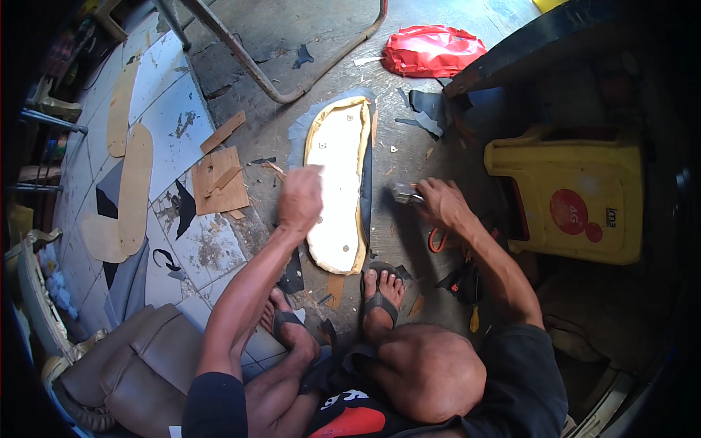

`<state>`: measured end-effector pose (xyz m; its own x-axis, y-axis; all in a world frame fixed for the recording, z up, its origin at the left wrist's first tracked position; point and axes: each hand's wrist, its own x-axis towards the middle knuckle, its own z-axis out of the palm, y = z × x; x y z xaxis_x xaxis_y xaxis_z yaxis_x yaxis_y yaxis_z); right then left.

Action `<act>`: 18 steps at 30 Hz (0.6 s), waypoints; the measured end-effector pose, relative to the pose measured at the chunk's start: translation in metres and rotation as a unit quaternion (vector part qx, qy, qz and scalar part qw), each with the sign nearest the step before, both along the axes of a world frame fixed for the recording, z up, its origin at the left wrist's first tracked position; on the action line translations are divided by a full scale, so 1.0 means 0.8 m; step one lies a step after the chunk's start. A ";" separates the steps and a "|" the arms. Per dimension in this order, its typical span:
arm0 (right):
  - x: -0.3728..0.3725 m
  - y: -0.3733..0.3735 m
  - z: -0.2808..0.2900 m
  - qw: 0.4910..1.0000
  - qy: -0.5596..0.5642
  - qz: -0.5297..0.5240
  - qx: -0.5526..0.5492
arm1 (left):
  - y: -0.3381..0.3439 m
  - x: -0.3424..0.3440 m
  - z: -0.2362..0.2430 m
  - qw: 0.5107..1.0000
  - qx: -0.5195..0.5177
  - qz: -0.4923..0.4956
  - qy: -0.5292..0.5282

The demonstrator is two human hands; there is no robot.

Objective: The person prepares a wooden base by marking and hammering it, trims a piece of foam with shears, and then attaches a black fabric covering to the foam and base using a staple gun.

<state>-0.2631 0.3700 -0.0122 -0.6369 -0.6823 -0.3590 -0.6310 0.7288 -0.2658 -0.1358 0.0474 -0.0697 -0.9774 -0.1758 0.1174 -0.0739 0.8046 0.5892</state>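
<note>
A long white board [337, 197] with rounded ends and yellow foam round its rim lies on the floor before me, on top of dark grey fabric [301, 131]. My left hand [301, 196] is closed over the board's left edge; whatever its fingers may hold is hidden. To the right of the board, my right hand [440, 204] grips a silver metal tool that looks like a staple gun [406, 193], held apart from the board. Orange-handled scissors [437, 240] lie below that hand.
A red covered pad [434, 51] lies at the far side, near a metal tube frame [252, 62]. A yellow plastic stool [569, 197] is on the right. Plywood pieces [220, 182] and board shapes [136, 190] lie left. A yellow-handled tool [475, 319] is near my knee.
</note>
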 end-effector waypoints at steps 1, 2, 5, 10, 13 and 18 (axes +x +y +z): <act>0.010 0.021 -0.009 0.998 0.050 -0.038 -0.003 | -0.007 0.004 0.009 0.994 0.016 0.109 -0.022; 0.017 0.039 -0.016 0.995 0.074 -0.069 0.010 | -0.017 0.004 0.006 0.985 0.012 0.153 -0.074; 0.039 0.051 -0.029 0.982 0.129 -0.135 0.000 | -0.045 -0.002 -0.009 0.945 0.014 0.249 -0.209; 0.073 -0.038 -0.027 0.941 -0.133 -0.266 -0.163 | -0.034 -0.017 -0.012 0.914 0.064 0.303 -0.263; 0.083 -0.091 -0.074 0.841 -0.314 -0.393 -0.200 | -0.027 -0.032 -0.013 0.896 0.106 0.306 -0.303; 0.110 -0.127 -0.085 0.775 -0.346 -0.437 -0.297 | -0.038 -0.048 -0.009 0.925 0.129 0.292 -0.206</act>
